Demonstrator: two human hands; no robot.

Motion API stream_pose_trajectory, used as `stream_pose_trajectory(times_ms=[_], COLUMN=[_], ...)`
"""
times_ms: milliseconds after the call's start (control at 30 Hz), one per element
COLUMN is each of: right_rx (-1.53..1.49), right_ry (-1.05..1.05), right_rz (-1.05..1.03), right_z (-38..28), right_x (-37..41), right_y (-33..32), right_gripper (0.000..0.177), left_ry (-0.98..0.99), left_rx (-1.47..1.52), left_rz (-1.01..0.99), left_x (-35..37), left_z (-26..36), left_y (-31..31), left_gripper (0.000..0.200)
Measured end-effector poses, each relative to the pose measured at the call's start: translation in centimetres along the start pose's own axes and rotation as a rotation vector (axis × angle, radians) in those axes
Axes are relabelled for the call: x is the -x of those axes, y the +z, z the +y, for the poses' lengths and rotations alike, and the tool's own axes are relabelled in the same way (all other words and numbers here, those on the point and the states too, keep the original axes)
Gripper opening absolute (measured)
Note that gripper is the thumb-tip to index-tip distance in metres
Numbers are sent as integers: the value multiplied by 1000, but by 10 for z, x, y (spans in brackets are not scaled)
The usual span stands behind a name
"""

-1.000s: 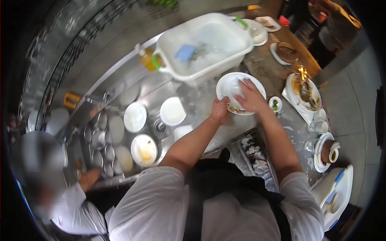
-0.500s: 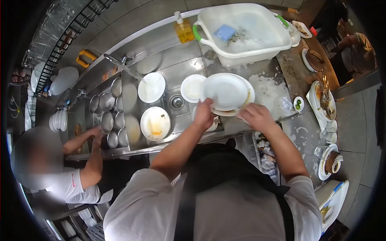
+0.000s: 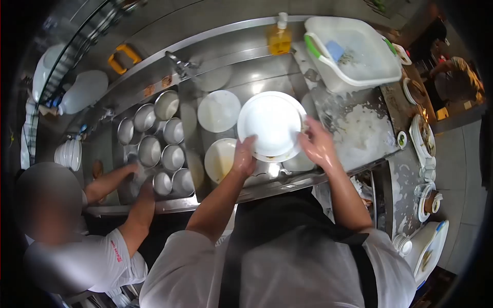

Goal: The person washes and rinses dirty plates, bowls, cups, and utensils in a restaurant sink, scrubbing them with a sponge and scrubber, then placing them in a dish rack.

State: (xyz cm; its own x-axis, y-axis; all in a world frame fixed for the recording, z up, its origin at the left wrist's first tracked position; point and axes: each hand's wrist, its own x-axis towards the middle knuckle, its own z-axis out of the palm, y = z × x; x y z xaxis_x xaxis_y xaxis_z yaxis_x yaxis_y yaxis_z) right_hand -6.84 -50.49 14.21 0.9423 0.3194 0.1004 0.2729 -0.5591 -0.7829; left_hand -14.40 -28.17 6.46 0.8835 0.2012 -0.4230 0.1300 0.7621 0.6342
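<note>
My left hand [image 3: 245,156] grips the near left rim of a stack of white plates [image 3: 271,123], with its fingers mostly under the rim. On the right side, my right hand [image 3: 317,141] is closed on the stack's edge. At least two plates lie one on another, and a brownish smear shows at the lower rim. The stack is held over the steel sink and hides its drain. Left of it in the sink lie a white plate [image 3: 219,111] and a plate with yellowish residue [image 3: 216,160]. Part of another plate [image 3: 299,162] shows beneath my right hand.
A white tub [image 3: 354,77] with cloudy water and a blue sponge [image 3: 335,51] stands back right, beside a soap bottle [image 3: 280,38]. Left, a co-worker's hands [image 3: 138,177] are among metal bowls [image 3: 149,151]. Used dishes [image 3: 423,136] line the right counter.
Both hands have carried the plates left, from the counter side of the sink to over its drain. My view has turned left. The co-worker's hands have moved apart.
</note>
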Motion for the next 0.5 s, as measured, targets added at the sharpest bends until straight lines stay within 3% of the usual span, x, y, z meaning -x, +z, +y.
stream_pose_trajectory(times_ms=[67,100,167,200,267,367,400,467,500], right_rx=[410,398,52,56,-492,-426,-625,-984,-1018], right_ry=[29,12,227,240,410,366,446,412,350], right_rz=[20,19,-246,-237,-420,-296,-217,13,32], right_z=[16,7,-8,-15,-25,-9,-23,1,14], right_x=[-45,-57,-72,-76,-78,-88,-86,-81,-78], right_y=[75,87,98,102,110,106,85,73,65], right_gripper=[54,54,46,46,37,37,39,38,42], left_ry=[87,103,129,116,24,-1,4,57,123], left_rx=[-76,-41,-14,-14,213,217,198,151,88], left_rz=[91,74,58,49,82,133,173,222,228], left_x=[-4,4,12,10,10,5,0,-9,-13], left_z=[-4,5,14,16,20,28,30,34,38], left_y=[-25,-26,-37,-48,-66,-83,-91,-112,-122], left_gripper=[52,51,52,52,58,58,56,47,44])
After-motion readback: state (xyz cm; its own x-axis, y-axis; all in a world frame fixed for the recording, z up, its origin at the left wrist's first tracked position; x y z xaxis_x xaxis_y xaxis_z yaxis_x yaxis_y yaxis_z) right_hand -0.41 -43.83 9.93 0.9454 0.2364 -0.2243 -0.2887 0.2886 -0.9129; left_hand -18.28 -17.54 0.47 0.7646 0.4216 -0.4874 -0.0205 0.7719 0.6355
